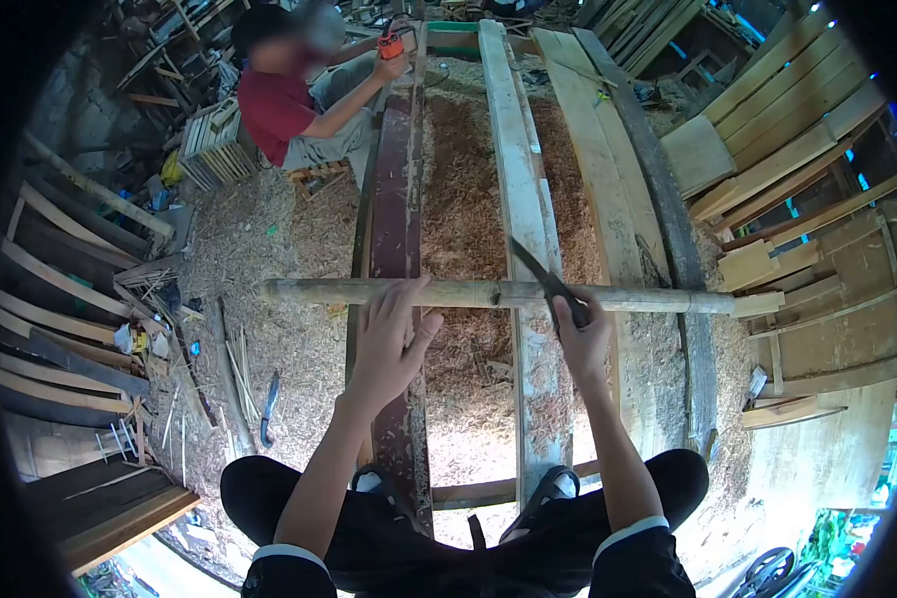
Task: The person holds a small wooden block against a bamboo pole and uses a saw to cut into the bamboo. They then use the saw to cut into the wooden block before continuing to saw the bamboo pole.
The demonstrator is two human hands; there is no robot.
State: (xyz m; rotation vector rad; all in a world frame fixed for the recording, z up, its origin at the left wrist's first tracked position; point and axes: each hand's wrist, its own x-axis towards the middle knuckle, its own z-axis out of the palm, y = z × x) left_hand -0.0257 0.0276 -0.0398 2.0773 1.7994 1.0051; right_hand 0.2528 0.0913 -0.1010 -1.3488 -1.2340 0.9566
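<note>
A long bamboo pole [648, 299] lies crosswise over several long planks. My right hand [582, 334] is wrapped round the dark handle of a knife [535, 264], whose curved blade points up and to the left across the pole. To its left, my left hand [389, 334] is at the pole's near side, fingers apart and reaching over it, with nothing in them; whether the palm touches the pole is not clear. Under the pole run a dark red plank [391, 199] and a whitish plank [513, 130].
A co-worker in a red shirt [269, 115] sits at the upper left with an orange power tool [391, 45]. Another knife [270, 409] lies on the sawdust-covered ground at the left. Boards [787, 90] lean at the right. Curved wooden pieces [60, 289] stand far left.
</note>
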